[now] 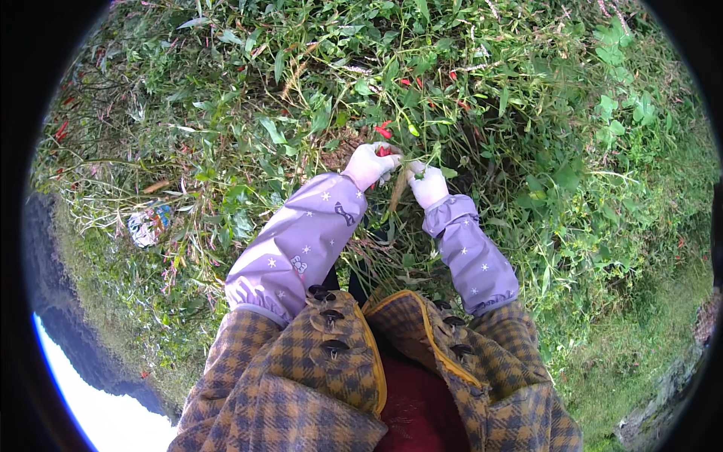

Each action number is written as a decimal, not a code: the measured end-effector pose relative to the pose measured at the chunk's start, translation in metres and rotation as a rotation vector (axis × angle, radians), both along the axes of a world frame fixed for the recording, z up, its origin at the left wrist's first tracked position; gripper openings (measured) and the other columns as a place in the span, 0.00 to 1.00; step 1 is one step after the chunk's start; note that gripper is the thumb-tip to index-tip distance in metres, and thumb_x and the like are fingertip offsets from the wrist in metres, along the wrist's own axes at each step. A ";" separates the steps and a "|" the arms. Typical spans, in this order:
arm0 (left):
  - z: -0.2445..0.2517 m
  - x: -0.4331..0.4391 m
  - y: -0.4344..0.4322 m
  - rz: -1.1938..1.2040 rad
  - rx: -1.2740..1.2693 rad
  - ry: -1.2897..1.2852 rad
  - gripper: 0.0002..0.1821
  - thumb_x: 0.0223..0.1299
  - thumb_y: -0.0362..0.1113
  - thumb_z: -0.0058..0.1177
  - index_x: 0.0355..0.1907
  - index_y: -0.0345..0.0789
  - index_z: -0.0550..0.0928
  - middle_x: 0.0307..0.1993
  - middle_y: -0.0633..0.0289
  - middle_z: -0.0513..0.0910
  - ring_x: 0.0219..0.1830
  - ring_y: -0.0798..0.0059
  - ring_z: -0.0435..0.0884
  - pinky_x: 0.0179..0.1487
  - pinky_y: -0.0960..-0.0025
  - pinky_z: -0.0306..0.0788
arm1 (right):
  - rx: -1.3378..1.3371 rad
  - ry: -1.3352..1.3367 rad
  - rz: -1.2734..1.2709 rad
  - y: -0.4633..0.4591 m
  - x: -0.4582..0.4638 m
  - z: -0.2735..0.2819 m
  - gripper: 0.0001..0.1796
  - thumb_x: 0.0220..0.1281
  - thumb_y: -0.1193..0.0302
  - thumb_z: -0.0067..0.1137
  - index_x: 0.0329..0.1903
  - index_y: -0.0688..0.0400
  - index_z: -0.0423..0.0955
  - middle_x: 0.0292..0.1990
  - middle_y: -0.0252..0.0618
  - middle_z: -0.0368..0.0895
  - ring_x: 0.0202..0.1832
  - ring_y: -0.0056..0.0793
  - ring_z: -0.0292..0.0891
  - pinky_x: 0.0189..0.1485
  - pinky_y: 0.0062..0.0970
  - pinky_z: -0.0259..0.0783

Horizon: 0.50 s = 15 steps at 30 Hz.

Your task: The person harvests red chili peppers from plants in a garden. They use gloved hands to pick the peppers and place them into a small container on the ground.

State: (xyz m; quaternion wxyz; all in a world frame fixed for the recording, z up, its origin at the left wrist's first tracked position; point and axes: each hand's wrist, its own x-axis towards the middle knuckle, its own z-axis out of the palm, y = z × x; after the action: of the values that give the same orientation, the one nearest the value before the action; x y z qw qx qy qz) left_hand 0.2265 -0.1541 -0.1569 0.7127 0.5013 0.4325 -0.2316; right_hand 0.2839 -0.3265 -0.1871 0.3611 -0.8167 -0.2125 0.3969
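My left hand [366, 165] is closed around red chili peppers [383, 151], partly hidden by the fingers. Just above it, another red chili [383, 131] hangs on the plant, with a small pale green pepper [413, 130] to its right. Close beside the left hand, my right hand [429, 186] pinches a green stem with leaves [448, 172]; its fingertips are partly covered. A dry, brownish grass seed head [399, 191] hangs blurred between the two hands. Lilac sleeve covers with white star prints reach over both forearms.
Dense weeds and pepper plants [271, 130] surround the hands. More red chilies [61, 131] show at the left and above. A crumpled white and blue plastic packet [148, 226] lies among the stems. A grey rocky edge [655, 412] is at lower right.
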 end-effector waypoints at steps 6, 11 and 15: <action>-0.001 0.000 -0.024 0.222 -0.035 0.044 0.13 0.56 0.37 0.62 0.40 0.31 0.79 0.23 0.66 0.80 0.17 0.82 0.74 0.21 0.77 0.67 | 0.008 0.063 -0.100 -0.005 -0.003 -0.001 0.11 0.60 0.70 0.48 0.37 0.63 0.77 0.33 0.53 0.79 0.37 0.51 0.77 0.40 0.39 0.73; -0.031 -0.018 -0.055 0.599 -0.121 -0.020 0.10 0.65 0.33 0.49 0.45 0.34 0.79 0.33 0.66 0.81 0.35 0.80 0.79 0.37 0.74 0.73 | 0.091 0.047 -0.216 0.001 0.001 -0.013 0.09 0.63 0.69 0.49 0.40 0.60 0.76 0.33 0.50 0.79 0.36 0.51 0.76 0.39 0.40 0.72; -0.049 -0.030 -0.055 0.573 -0.042 0.056 0.10 0.64 0.40 0.48 0.43 0.39 0.78 0.29 0.65 0.80 0.28 0.75 0.78 0.31 0.71 0.71 | -0.032 -0.050 -0.217 -0.010 -0.005 0.002 0.10 0.66 0.69 0.47 0.43 0.58 0.76 0.30 0.48 0.80 0.30 0.46 0.77 0.33 0.37 0.72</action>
State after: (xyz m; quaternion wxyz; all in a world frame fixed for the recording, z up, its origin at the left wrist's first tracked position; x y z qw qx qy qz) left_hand 0.1968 -0.2088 -0.2063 0.7471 0.3374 0.5710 -0.0434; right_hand 0.2790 -0.3368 -0.1849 0.3834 -0.8502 -0.1253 0.3383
